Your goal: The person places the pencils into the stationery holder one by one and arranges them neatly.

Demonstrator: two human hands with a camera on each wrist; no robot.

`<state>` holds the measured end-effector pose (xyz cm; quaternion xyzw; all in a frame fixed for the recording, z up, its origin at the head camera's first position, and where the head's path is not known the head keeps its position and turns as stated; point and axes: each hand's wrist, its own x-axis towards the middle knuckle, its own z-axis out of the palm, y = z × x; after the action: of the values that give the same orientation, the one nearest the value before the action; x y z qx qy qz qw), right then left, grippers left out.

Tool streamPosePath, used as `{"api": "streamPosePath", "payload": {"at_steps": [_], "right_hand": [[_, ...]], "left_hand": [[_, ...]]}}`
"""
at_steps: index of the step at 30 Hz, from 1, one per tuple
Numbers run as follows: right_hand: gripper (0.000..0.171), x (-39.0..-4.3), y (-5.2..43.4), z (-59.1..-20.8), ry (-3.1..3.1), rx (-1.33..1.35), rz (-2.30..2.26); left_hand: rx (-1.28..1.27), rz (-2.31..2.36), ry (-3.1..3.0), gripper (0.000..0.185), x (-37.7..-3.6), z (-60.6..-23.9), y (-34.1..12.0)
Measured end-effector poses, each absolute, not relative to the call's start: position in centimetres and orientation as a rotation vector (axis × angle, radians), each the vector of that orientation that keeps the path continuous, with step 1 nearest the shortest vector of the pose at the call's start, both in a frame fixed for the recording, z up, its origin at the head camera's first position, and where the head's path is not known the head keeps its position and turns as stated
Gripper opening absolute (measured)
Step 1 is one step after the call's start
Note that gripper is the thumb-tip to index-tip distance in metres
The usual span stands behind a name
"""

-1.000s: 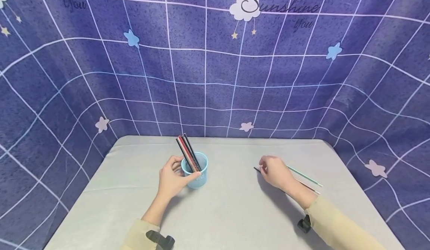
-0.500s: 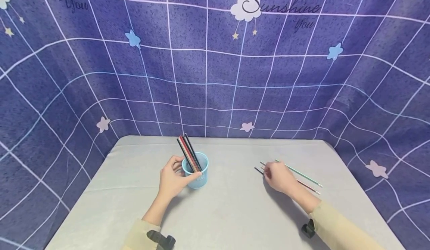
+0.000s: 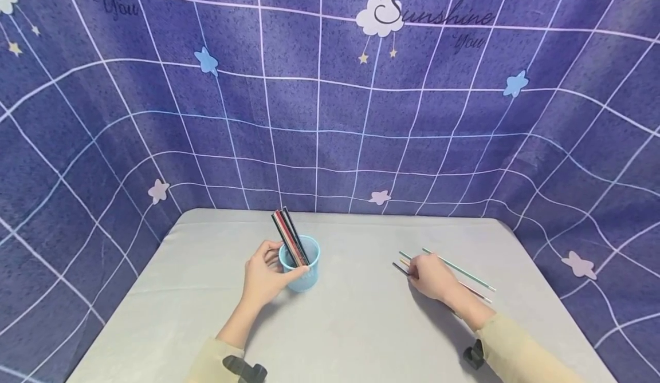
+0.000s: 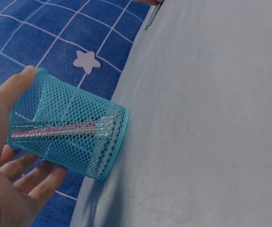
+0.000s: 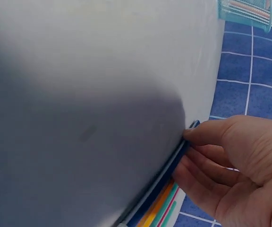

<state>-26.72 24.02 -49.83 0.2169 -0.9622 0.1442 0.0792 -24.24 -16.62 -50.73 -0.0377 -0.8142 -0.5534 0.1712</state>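
My left hand (image 3: 265, 274) grips a light blue mesh pencil cup (image 3: 305, 279), thumb on the near side and fingers round the far side. The cup stands upright on the table. Several pencils (image 3: 286, 231) lean leftward in it, black, red and pale ones among them. At the right, my right hand (image 3: 434, 277) is low over a few loose pencils. In the right wrist view its thumb and fingers pinch a dark blue pencil (image 5: 160, 183) near one end. An orange pencil (image 5: 154, 208) and a green pencil (image 5: 169, 205) lie beside that one, partly hidden.
A green pencil (image 3: 466, 272) lies beyond the right hand, and a dark red pencil (image 3: 478, 294) shows behind the wrist. The light grey table (image 3: 350, 326) is bordered by a blue-purple grid-patterned cloth (image 3: 340, 142) at the back and sides.
My right hand has shifted slightly right and toward me along the pencils, uncovering more of their left ends. My left hand and the cup have stayed in place.
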Motion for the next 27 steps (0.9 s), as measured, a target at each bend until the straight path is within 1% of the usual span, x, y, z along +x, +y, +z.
{"api": "streamPosePath", "payload": {"at_steps": [6,13,19,27], "right_hand": [[0.015,-27.3,23.7,-48.4,-2.846,0.695,0.588],[0.009,-28.7,22.6,-45.1,-2.806,0.722,0.788],[0.006,-29.8,20.3,-42.1,-2.726,0.678,0.875],[0.006,-29.8,16.2,-38.3,-2.536,0.687,1.034]], "left_hand": [[-0.091,-1.573,-2.327,0.07,-23.9,-50.8,-16.9],[-0.109,-1.554,-2.33,0.07,-23.9,-50.7,-17.1],[-0.105,-1.555,-2.321,0.07,-24.2,-50.8,-17.1],[-0.112,-1.566,-2.302,0.069,-24.3,-50.8,-16.6]]}}
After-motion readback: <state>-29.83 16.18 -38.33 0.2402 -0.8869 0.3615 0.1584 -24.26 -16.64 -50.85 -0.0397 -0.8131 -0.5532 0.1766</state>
